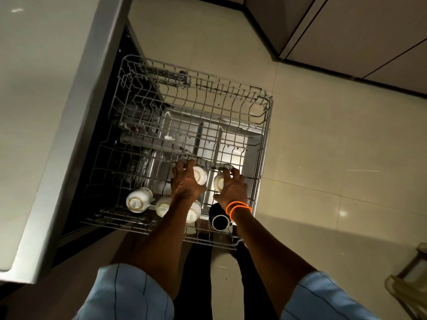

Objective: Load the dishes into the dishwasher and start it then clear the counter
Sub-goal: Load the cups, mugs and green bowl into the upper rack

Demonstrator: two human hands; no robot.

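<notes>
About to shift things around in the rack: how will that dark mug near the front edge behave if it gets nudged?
The dark mug lies tilted on the wire rack, so it may well rock or roll between the wires. It looks hard and glazed, so probably slippery and liable to chip against the white cup beside it.

we see two bare forearms and bare hands, left (187, 181) and right (232, 187). both sleeves, left (129, 294) and right (323, 299), are pale blue with thin dark stripes, rolled up near the elbows. two bright orange beaded bracelets (238, 209) circle the right wrist. dark trousers (201, 285) show between the arms.
</notes>
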